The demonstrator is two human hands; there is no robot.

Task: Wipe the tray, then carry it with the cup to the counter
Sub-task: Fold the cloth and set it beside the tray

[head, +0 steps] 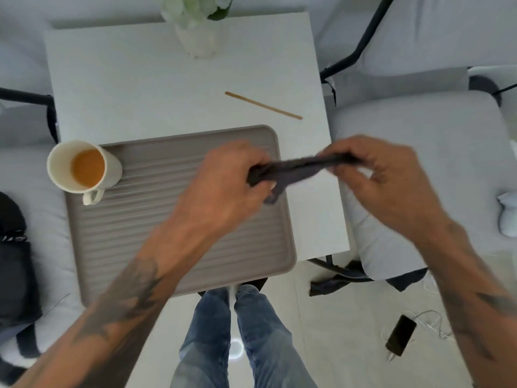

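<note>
A taupe ribbed tray [117,233] lies on the white table [140,88], its near edge hanging over the table's front. A white cup [84,169] with orange-brown liquid stands on the tray's far left corner. A dark grey cloth [296,169] is stretched in the air between both hands, above the tray's right edge. My left hand [223,186] grips its left end and my right hand [383,177] grips its right end. Both are blurred.
A wooden stir stick [263,105] lies on the table beyond the tray. A white vase with flowers [197,37] stands at the far edge. Grey cushioned chairs [425,169] flank the table. A phone with a cable [400,335] lies on the floor at right.
</note>
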